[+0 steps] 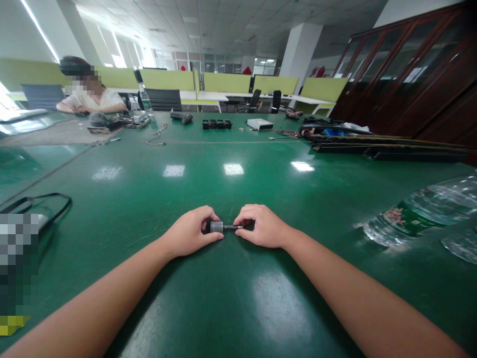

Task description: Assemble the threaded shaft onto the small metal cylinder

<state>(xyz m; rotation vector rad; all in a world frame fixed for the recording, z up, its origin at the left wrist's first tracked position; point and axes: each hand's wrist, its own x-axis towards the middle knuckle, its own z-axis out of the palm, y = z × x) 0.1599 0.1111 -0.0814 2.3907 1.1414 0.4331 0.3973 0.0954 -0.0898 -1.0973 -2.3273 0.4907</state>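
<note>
A small grey metal cylinder with a thin shaft (216,227), much like a motor rotor, lies sideways just above or on the green tabletop. My left hand (192,231) pinches the cylinder between thumb and fingers. At the other side, my right hand (263,226) has its thumb and fingertips closed on the end of the shaft (238,227). Whether a separate small part sits at that end is too small to tell. The far side of the cylinder is partly hidden by my left fingers.
Large plastic water bottles (413,216) lie at the right on the green table (231,308). A black strap (55,199) is at the left. Farther back are a power drill (181,117), a black holder (216,124), a white box (260,124), black rails (387,146) and a seated person (100,99).
</note>
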